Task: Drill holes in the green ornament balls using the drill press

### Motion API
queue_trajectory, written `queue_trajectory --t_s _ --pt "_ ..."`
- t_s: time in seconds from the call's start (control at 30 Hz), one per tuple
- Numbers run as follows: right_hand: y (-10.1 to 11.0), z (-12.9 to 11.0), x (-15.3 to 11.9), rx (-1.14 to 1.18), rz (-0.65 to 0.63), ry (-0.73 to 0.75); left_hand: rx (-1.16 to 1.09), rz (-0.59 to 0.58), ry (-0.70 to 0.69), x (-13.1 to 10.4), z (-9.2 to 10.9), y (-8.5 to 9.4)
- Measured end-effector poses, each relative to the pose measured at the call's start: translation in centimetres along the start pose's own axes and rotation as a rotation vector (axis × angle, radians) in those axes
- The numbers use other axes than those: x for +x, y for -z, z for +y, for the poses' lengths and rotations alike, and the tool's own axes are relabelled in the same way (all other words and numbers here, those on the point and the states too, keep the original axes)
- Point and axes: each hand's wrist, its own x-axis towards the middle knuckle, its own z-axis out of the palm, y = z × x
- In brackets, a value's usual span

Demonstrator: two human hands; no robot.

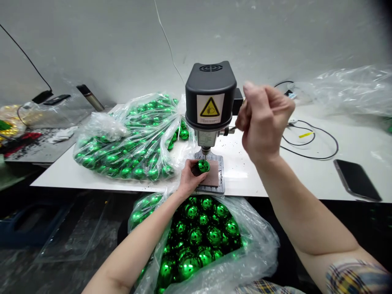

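My left hand (191, 176) pinches a shiny green ball (203, 165) between thumb and fingers. The ball rests over a brownish pad (214, 175) on the metal base (221, 188) of a small black drill press (210, 94). Its bit comes down onto the top of the ball; whether it has gone in, I cannot tell. My right hand (265, 118) is raised beside the machine's head, closed in a fist around what looks like the press's feed lever, most of which the fingers hide.
An open plastic bag (260, 241) of green balls lies at my lap. Another bag (122, 139) of them covers the table's left part. A phone (357, 179), a looped black cable (333, 153) and clear plastic sheeting (352, 92) are at right. Gloves (63, 134) and a bottle (90, 98) lie left.
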Motion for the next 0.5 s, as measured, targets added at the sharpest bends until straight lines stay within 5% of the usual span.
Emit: queue_trajectory --t_s 0.1,0.13,0.23,0.3,0.37,0.5 --pt "-0.5 0.1 2.4 0.097 -0.011 -0.154 0.202 -0.054 0.034 -1.9 3.4 2.6" --pt "-0.5 0.3 2.8 0.095 -0.015 -0.175 0.291 -0.171 0.033 -2.9 4.8 3.8" --pt "-0.3 1.0 3.1 0.062 -0.061 -0.185 0.547 -0.764 0.045 -6.3 8.7 7.5" --pt "-0.1 1.2 3.0 0.062 -0.084 -0.178 0.649 -0.996 0.065 -7.2 10.2 8.9" --pt "-0.1 1.2 2.8 0.069 -0.078 -0.156 0.669 -0.942 0.046 -6.0 10.3 9.2" --pt "-0.2 1.1 2.8 0.071 -0.054 -0.125 0.802 -0.39 -0.129 2.6 7.2 8.3"
